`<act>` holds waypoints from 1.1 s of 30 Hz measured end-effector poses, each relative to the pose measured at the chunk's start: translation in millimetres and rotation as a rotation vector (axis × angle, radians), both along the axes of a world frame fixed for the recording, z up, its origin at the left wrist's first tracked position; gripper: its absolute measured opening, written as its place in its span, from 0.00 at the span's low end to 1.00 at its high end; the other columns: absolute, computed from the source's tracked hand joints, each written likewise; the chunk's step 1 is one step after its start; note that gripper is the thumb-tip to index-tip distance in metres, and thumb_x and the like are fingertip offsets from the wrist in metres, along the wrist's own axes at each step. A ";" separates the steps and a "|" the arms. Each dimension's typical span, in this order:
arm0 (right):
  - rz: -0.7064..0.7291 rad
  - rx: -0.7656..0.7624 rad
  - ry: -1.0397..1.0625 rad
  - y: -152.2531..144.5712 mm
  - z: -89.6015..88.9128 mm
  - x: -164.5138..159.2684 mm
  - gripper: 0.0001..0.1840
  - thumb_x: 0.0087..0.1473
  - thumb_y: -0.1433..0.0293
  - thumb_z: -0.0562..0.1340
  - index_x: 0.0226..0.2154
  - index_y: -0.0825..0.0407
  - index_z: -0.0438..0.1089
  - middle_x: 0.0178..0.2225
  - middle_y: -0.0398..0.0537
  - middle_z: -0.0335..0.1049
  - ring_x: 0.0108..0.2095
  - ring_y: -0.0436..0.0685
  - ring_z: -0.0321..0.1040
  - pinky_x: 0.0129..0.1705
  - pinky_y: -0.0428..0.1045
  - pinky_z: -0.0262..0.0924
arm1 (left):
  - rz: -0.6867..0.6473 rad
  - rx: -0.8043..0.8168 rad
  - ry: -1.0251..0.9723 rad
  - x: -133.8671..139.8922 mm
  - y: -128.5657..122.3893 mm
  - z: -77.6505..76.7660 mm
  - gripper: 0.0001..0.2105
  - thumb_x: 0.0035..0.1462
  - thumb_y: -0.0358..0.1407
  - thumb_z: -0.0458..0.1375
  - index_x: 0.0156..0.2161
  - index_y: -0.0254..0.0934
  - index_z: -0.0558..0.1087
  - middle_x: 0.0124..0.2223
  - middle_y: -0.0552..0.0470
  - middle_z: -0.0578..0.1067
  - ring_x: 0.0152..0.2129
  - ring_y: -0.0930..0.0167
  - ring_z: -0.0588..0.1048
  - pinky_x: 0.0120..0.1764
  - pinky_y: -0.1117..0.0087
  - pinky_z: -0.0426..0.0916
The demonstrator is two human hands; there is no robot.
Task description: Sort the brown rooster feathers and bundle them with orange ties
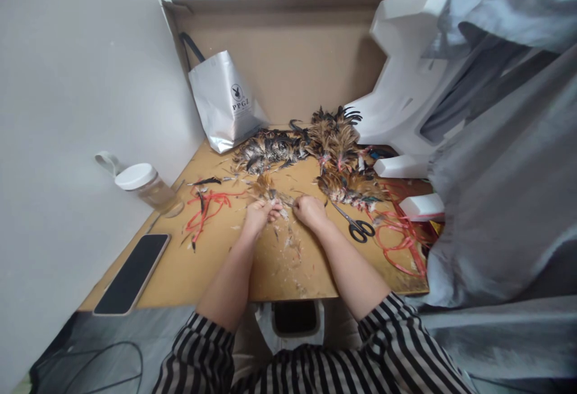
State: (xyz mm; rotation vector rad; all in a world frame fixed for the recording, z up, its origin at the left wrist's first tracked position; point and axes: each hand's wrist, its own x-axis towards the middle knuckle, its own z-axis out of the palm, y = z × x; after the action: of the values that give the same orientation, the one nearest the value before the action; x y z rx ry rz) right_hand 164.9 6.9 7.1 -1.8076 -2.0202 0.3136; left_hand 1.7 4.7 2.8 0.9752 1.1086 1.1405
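Note:
My left hand (262, 212) is closed in a pinch on a small bundle of brown feathers (262, 188), whose tips fan out above the fingers and whose pale fluffy ends show below them. Close by on the right, my right hand (310, 211) is curled shut with its knuckles up. A thin dark strip juts from it toward the left hand, too small to name. Scissors with black handles (358, 229) lie beside the right wrist. A pile of brown and black feathers (349, 188) rests just beyond them.
More feather piles (273, 149) spread along the back, near a silver bag (228, 100). Red string (207, 208) lies at left, with more red strips (401, 244) at right. A lidded jar (148, 187) and a phone (133, 274) sit on the left. White foam (396, 75) stands at right.

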 end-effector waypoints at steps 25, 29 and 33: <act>0.151 -0.339 1.260 4.2 -4.4 -10.4 0.14 0.34 0.64 0.66 0.26 0.55 0.71 0.19 0.40 0.67 0.18 0.44 0.55 0.22 0.42 0.48 | -0.218 -0.107 -0.144 1.8 -6.9 -0.7 0.11 0.44 0.36 0.62 0.32 0.28 0.73 0.32 0.42 0.77 0.18 0.80 0.70 0.20 0.81 0.60; 0.182 -0.231 1.149 2.4 1.0 -10.3 0.12 0.35 0.66 0.66 0.26 0.55 0.71 0.23 0.41 0.69 0.23 0.46 0.60 0.31 0.44 0.54 | -0.211 -0.104 -0.131 1.8 -7.0 0.0 0.12 0.43 0.37 0.63 0.31 0.29 0.73 0.30 0.43 0.76 0.17 0.80 0.69 0.20 0.81 0.60; 0.182 -0.244 1.095 1.2 4.7 -8.5 0.12 0.36 0.64 0.65 0.26 0.55 0.71 0.22 0.40 0.68 0.22 0.46 0.59 0.30 0.44 0.53 | -0.183 -0.041 -0.023 3.9 -7.1 -0.3 0.12 0.42 0.39 0.62 0.27 0.29 0.72 0.25 0.45 0.75 0.16 0.79 0.68 0.19 0.80 0.59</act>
State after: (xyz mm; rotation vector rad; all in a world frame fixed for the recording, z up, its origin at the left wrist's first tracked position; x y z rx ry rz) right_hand 156.3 8.2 11.8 -1.1036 -1.3452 1.3082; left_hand 5.7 -2.4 2.5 1.0079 0.9988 0.9748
